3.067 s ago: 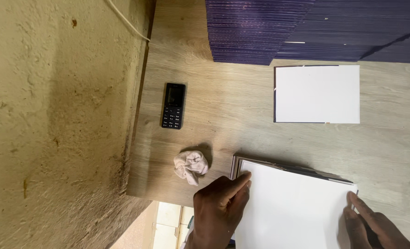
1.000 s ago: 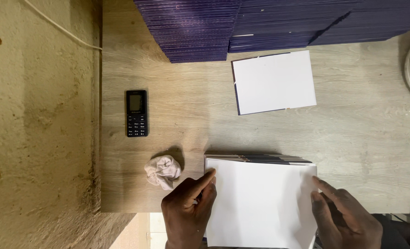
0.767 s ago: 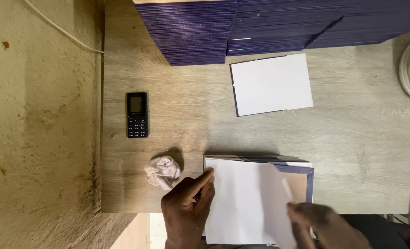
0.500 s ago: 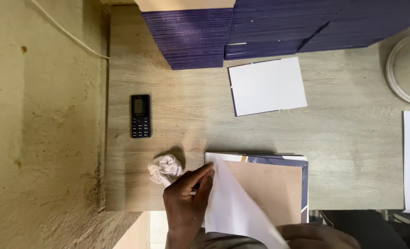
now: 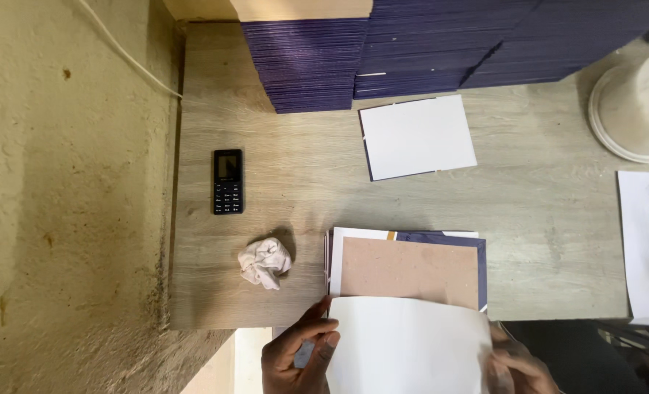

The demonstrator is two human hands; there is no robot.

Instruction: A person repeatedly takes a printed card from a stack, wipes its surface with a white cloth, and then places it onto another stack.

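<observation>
Holding white sheet (image 5: 404, 343) at bench (image 5: 543, 204) near edge, over brown board (image 5: 410, 273): left hand (image 5: 299, 357) pinches left side, right hand (image 5: 518, 365) grips right side. Risk: sheet creases if pulled unevenly; stack under board may slide.

Matt white paper sheet (image 5: 404, 343), rough brown cardboard (image 5: 410, 271), wood-grain table (image 5: 543, 211).
</observation>
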